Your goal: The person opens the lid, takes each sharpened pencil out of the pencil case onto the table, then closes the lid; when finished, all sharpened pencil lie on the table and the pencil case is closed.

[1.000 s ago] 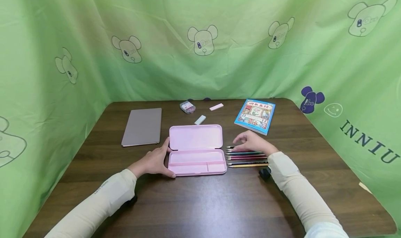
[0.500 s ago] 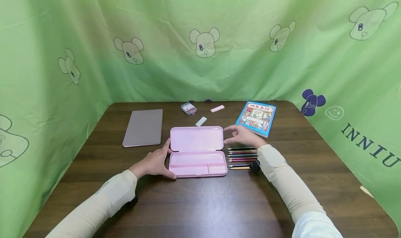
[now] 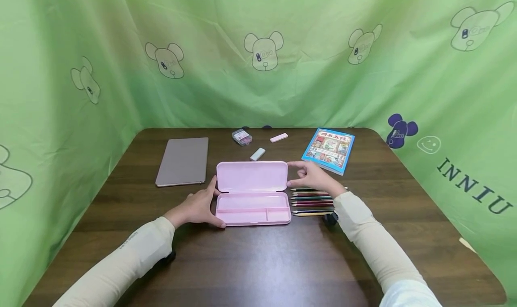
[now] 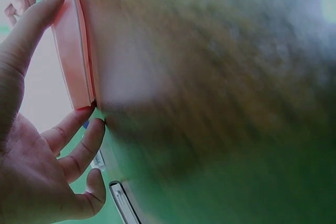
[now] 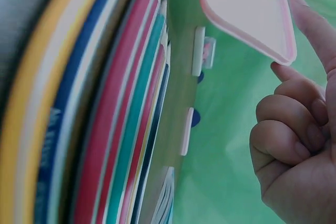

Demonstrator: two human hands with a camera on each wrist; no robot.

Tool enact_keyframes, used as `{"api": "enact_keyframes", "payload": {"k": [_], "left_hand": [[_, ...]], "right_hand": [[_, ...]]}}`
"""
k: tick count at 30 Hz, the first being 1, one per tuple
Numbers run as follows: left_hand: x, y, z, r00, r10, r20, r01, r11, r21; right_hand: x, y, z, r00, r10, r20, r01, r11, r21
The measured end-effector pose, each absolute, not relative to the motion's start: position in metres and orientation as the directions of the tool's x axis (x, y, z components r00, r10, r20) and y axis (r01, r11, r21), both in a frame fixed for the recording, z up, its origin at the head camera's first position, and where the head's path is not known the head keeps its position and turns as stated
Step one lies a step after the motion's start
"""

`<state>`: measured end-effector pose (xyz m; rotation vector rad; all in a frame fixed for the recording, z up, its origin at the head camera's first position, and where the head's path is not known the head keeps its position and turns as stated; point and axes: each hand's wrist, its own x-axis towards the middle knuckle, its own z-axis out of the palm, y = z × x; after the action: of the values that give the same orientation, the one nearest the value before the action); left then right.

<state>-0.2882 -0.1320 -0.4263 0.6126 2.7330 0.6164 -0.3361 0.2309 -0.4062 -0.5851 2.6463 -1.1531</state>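
A pink pencil case [image 3: 253, 216] lies with its lid [image 3: 252, 177] raised at the back; its divided tray holds nothing. My left hand [image 3: 198, 206] grips the tray's left end, thumb at the front corner and index finger toward the hinge, the other fingers spread. At the lid's right end, my right hand [image 3: 316, 177] has its thumb and index fingertips on the edge, with the remaining fingers curled in, as the right wrist view shows. Several pencils [image 3: 311, 203] lie in a row right of the tray, partly hidden under the right wrist.
Behind the case are a white eraser [image 3: 257, 154], a pink bar-shaped piece [image 3: 279, 138] and a small clear box [image 3: 242, 137]. A grey notebook [image 3: 182, 162] lies at the left, a blue-bordered book [image 3: 329, 150] at the right. Green curtain [image 3: 218, 100] surrounds the table.
My right hand has moved left from above the pencils to the right edge of the pencil case's lid. The left hand has stayed at the case's left end.
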Motion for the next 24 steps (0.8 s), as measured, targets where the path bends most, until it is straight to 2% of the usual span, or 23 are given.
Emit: {"api": "enact_keyframes", "payload": {"k": [13, 20, 24], "left_hand": [[-0.288, -0.134, -0.428, -0.876, 0.469, -0.111, 0.379, 0.812, 0.444], [-0.286, -0.136, -0.428, -0.845, 0.520, -0.126, 0.420, 0.791, 0.446], [-0.284, -0.132, -0.423, -0.820, 0.561, -0.113, 0.468, 0.770, 0.433]], "right_hand": [[-0.298, 0.229, -0.402, -0.846, -0.523, 0.102, -0.447, 0.592, -0.671], [-0.286, 0.217, -0.412, -0.789, -0.596, 0.150, -0.580, 0.642, -0.501], [-0.283, 0.210, -0.418, -0.766, -0.626, 0.148, -0.615, 0.645, -0.454]]}}
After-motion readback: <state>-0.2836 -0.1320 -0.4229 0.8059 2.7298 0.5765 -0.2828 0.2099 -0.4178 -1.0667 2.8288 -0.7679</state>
